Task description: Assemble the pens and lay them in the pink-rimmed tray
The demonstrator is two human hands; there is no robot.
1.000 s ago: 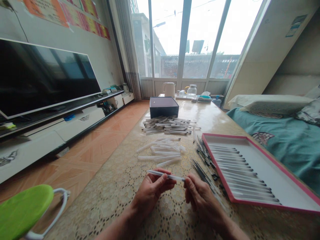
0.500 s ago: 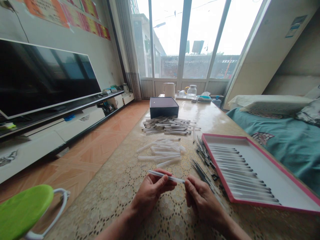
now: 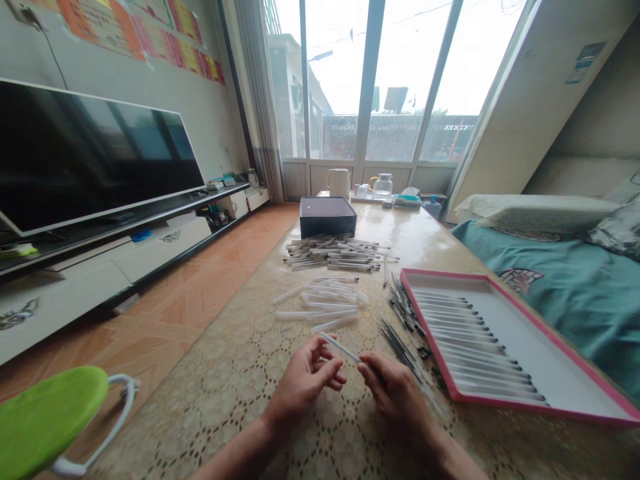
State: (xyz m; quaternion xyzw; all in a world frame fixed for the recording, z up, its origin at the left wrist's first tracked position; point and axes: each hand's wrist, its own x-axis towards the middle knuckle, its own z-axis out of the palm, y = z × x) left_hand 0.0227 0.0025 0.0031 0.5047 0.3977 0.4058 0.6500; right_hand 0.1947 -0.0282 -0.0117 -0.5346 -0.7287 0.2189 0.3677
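My right hand (image 3: 393, 383) pinches one end of a slim whitish pen (image 3: 341, 347) between thumb and fingers. The pen slants up and left, its far end close by the index finger of my left hand (image 3: 313, 377). That left hand is half curled, thumb and fingers apart, with nothing gripped in it. Just beyond lie several clear, empty pen barrels (image 3: 330, 303). Right of my right hand are thin dark refills (image 3: 400, 347) and small black caps or tips (image 3: 424, 352). A pink-rimmed tray (image 3: 453, 393) at the right holds a row of assembled pens (image 3: 480, 347).
A pile of pens (image 3: 340, 253) lies farther back, before a dark box (image 3: 327, 223). At the table's far end are a jug (image 3: 339, 181), a glass pitcher (image 3: 383, 185) and tissues (image 3: 409, 198). A green stool (image 3: 55, 420) stands at the left.
My left hand has let go of the pen and its fingers have loosened. The pen, held in my right hand, now tilts more steeply and has shifted slightly right at its far end.
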